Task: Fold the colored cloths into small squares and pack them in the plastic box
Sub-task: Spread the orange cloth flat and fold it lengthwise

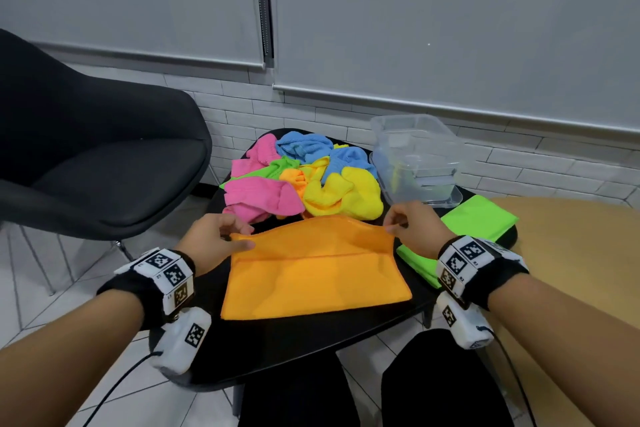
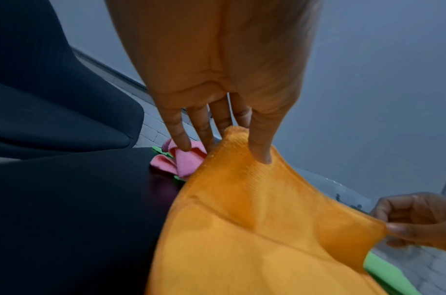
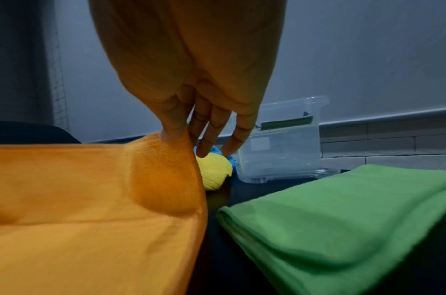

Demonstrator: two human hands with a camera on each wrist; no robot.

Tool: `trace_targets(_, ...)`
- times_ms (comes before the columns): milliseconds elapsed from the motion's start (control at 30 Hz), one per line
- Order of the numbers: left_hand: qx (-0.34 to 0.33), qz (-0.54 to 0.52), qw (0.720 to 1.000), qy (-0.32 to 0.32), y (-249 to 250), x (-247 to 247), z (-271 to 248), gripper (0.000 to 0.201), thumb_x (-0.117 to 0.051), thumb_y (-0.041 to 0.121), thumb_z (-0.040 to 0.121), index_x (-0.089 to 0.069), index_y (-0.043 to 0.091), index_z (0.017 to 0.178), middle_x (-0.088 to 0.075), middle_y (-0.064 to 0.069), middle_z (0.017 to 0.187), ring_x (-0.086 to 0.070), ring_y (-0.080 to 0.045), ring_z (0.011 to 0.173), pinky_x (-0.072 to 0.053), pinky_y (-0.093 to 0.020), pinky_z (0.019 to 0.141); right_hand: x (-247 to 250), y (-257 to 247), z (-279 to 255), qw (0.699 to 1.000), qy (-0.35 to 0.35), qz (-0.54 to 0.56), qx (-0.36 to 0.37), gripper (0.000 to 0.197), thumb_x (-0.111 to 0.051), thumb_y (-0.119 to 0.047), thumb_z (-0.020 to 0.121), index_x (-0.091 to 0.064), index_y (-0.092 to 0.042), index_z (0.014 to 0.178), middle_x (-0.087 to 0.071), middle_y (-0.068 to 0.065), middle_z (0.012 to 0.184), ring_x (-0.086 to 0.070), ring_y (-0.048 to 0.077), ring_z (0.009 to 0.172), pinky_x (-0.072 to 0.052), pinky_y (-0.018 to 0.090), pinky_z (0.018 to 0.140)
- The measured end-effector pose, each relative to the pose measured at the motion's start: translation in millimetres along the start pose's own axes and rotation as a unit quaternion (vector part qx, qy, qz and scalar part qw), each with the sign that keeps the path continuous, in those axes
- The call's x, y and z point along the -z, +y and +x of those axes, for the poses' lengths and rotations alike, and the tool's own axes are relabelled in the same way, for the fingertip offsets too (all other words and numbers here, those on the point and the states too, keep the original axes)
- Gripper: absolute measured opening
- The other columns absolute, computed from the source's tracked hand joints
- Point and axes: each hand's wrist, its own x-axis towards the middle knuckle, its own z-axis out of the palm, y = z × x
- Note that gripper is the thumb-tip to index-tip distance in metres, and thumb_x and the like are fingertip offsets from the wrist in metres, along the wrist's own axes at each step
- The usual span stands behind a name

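Orange cloth (image 1: 311,274) lies on the near bench (image 1: 304,340), soft, light and floppy. My left hand (image 1: 211,236) and right hand (image 1: 412,229) each pinch a far corner; corners give me the best hold.

From my seat, the orange cloth (image 3: 90,209) runs off the left and bottom edges in the right wrist view, and blurs below the fingers (image 3: 173,127). The plastic box (image 1: 415,156) beyond my right hand (image 1: 412,229) is too hazy to read its contents. The left thumb (image 2: 261,143) hides the cloth corner beneath it.
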Motion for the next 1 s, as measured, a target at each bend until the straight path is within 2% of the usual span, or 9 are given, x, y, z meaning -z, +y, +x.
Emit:
trace_targets(100, -0.019, 0.022, 0.999, -0.027, -4.3, -1.2, -16.2, 0.018, -0.078, 0.009, 0.075, -0.066, 0.021, 0.069, -0.065, 0.010, 0.112, -0.059, -0.002, 0.106, -0.047, -0.027, 0.088, -0.3, 9.0, -19.9, 0.999, -0.029, 0.016, 0.023, 0.021, -0.061, -0.004, 0.087, -0.058, -0.021, 0.074, -0.070, 0.002, 0.100, -0.064, 0.015, 0.097, -0.050, 0.032, 0.091)
trace_targets(233, -0.037, 0.097, 0.992, -0.067, -13.1, -3.5, -29.7, 0.021, -0.080, 0.013, 0.072, -0.063, 0.024, 0.066, -0.060, 0.011, 0.125, -0.057, -0.004, 0.112, -0.044, -0.027, 0.092, -4.2, 19.4, -40.1, 0.997, -0.076, -0.008, 0.028, 0.023, -0.059, -0.005, 0.089, -0.053, -0.021, 0.074, -0.067, -0.004, 0.116, -0.058, 0.010, 0.113, -0.042, 0.034, 0.100)
trace_targets(467, -0.042, 0.246, 0.957, -0.147, -15.4, -16.9, -44.2, 0.019, -0.075, 0.023, 0.072, -0.057, 0.027, 0.070, -0.044, 0.018, 0.143, -0.052, -0.009, 0.119, -0.042, -0.028, 0.097, -16.5, 24.8, -59.3, 0.989, -0.131, -0.070, 0.024, 0.021, -0.057, -0.003, 0.087, -0.054, -0.021, 0.076, -0.064, -0.005, 0.117, -0.052, 0.008, 0.121, -0.042, 0.031, 0.099)
trace_targets(567, -0.043, 0.280, 0.945, -0.167, -16.6, -21.7, -46.6, 0.018, -0.073, 0.027, 0.073, -0.055, 0.029, 0.071, -0.042, 0.014, 0.145, -0.049, -0.011, 0.123, -0.040, -0.027, 0.099, -22.2, 22.5, -64.0, 0.979, -0.159, -0.129, 0.021, 0.011, -0.059, -0.008, 0.087, -0.060, -0.019, 0.090, -0.061, -0.006, 0.109, -0.054, 0.013, 0.111, -0.045, 0.033, 0.096)
trace_targets(667, -0.051, 0.316, 0.929, -0.184, -14.7, -24.1, -51.6, 0.016, -0.070, 0.035, 0.079, -0.056, 0.028, 0.076, -0.033, 0.014, 0.151, -0.041, -0.011, 0.133, -0.035, -0.022, 0.100, -25.6, 20.1, -67.8, 0.969, -0.178, -0.171, 0.031, 0.014, -0.063, -0.018, 0.086, -0.053, -0.027, 0.081, -0.059, -0.003, 0.113, -0.054, 0.018, 0.107, -0.045, 0.035, 0.095)
trace_targets(767, -0.037, 0.329, 0.925, -0.188, -13.4, -26.5, -52.7, 0.026, -0.062, 0.048, 0.084, -0.056, 0.024, 0.076, -0.040, 0.013, 0.147, -0.045, -0.012, 0.131, -0.038, -0.026, 0.099, -26.4, 16.6, -68.8, 0.964, -0.187, -0.185, 0.045, 0.021, -0.065, -0.033, 0.085, -0.048, -0.033, 0.074, -0.057, -0.004, 0.119, -0.053, 0.018, 0.113, -0.044, 0.037, 0.096)
trace_targets(833, -0.043, 0.340, 0.927, -0.154, -6.6, -31.6, -51.2, 0.028, -0.051, 0.048, 0.090, -0.051, 0.024, 0.076, -0.059, 0.007, 0.124, -0.057, -0.019, 0.114, -0.045, -0.034, 0.093, -25.6, 7.4, -67.2, 0.964, -0.167, -0.200, 0.057, 0.017, -0.061, -0.040, 0.087, -0.051, -0.031, 0.077, -0.054, -0.007, 0.109, -0.055, 0.017, 0.105, -0.044, 0.037, 0.093)
trace_targets(900, -0.069, 0.367, 0.922, -0.102, 7.6, -42.3, -48.6, 0.024, -0.044, 0.040, 0.096, -0.052, 0.019, 0.087, -0.058, 0.003, 0.101, -0.058, -0.021, 0.097, -0.044, -0.033, 0.084, -27.4, -7.4, -62.2, 0.963, -0.132, -0.224, 0.075, 0.013, -0.055, -0.037, 0.091, -0.056, -0.024, 0.089, -0.051, -0.004, 0.108, -0.053, 0.018, 0.102, -0.043, 0.039, 0.091)
trace_targets(1000, -0.081, 0.385, 0.915, -0.091, 30.4, -70.8, -41.4, 0.027, -0.041, 0.027, 0.099, -0.048, 0.015, 0.122, -0.049, -0.003, 0.131, -0.047, -0.021, 0.122, -0.038, -0.034, 0.100, -44.2, -37.1, -52.6, 0.960, -0.089, -0.251, 0.086, 0.021, -0.047, -0.029, 0.095, -0.054, -0.020, 0.113, -0.047, 0.002, 0.122, -0.049, 0.023, 0.113, -0.042, 0.040, 0.092)
